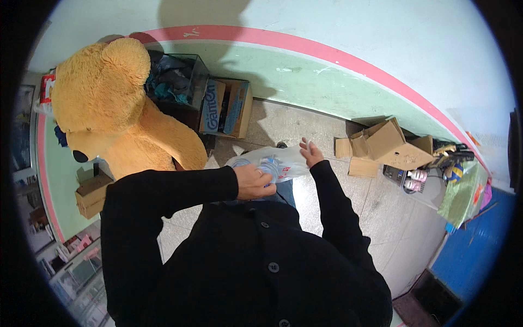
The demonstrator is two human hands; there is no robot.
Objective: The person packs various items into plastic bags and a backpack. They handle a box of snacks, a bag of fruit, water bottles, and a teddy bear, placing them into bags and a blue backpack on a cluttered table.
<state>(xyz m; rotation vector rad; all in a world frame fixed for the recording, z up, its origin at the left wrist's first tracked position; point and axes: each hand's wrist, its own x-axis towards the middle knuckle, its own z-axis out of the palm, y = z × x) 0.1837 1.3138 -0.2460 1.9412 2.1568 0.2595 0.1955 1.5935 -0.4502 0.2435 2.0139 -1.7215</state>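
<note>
In front of my waist, my left hand grips clear plastic bottles with bluish tints; the fingers hide part of them. A translucent white plastic bag with red writing spreads between my two hands, behind and beside the bottles. My right hand pinches the bag's edge at its right end. Whether the bottles are inside the bag or only against it, I cannot tell.
A huge plush teddy bear sits at left. Behind it stand a glass tank and a carton. An open cardboard box, bottles in a basket and a ball lie at right. Display shelves line the lower left.
</note>
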